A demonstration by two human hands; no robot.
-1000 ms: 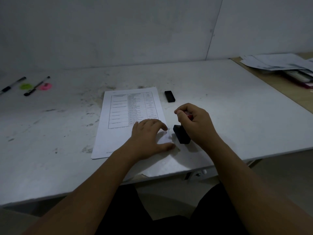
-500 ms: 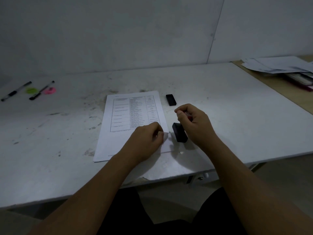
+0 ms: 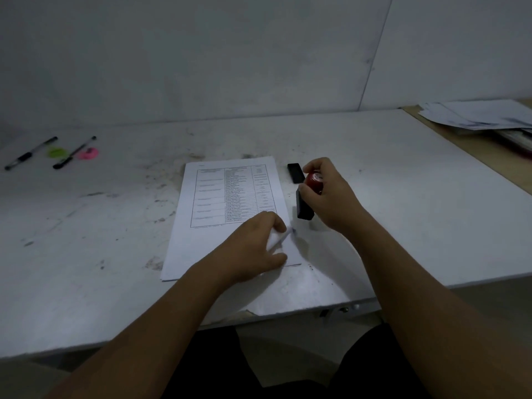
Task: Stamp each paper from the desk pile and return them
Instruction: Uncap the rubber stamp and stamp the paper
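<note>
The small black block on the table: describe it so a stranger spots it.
On the white table, look right of the printed paper, beside its far corner. The small black block lies flat there, unlike the red-topped stamp the right hand grips.

Office-type paperwork station. Evidence: white desk (image 3: 403,197), top scuffed and ink-smudged; printed form (image 3: 218,203) with ruled table; red-handled rubber stamp (image 3: 305,207); two pens (image 3: 30,153) at far left; loose paper pile (image 3: 475,116) on adjoining wooden desk (image 3: 460,144) at right; plain white partition panels (image 3: 201,53) behind.
</note>
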